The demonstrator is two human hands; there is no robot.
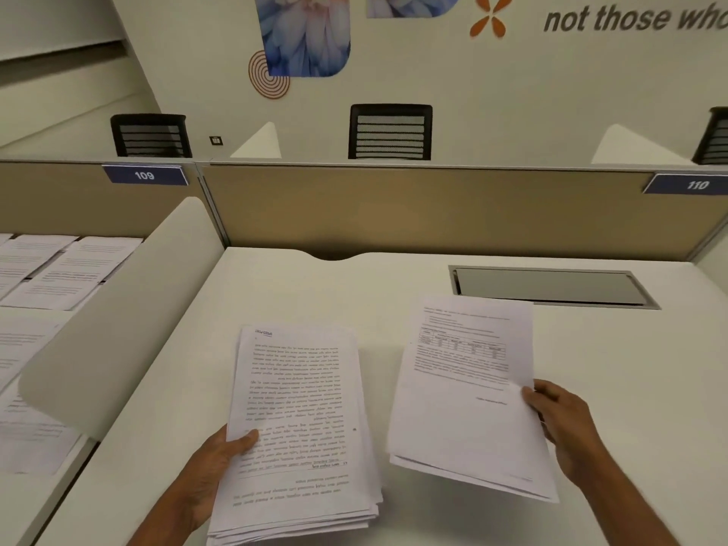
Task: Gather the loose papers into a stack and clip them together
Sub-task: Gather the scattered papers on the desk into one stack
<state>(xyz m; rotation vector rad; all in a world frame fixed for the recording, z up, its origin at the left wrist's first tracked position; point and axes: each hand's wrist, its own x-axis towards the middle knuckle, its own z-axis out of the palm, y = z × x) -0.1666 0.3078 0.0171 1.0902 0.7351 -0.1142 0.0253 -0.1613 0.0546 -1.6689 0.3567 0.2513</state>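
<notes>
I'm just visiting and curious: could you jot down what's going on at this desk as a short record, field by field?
Place: white desk, tan partition behind
Left hand: grips thick paper stack at its lower left edge, thumb on top
Right hand: holds thin sheaf by its right edge, seemingly raised off the desk
Bundles: apart, not yet merged
Clip: none in view
Nearby: more papers spread out beyond the white divider, left

stack left, loose sheets right, on desk
</notes>
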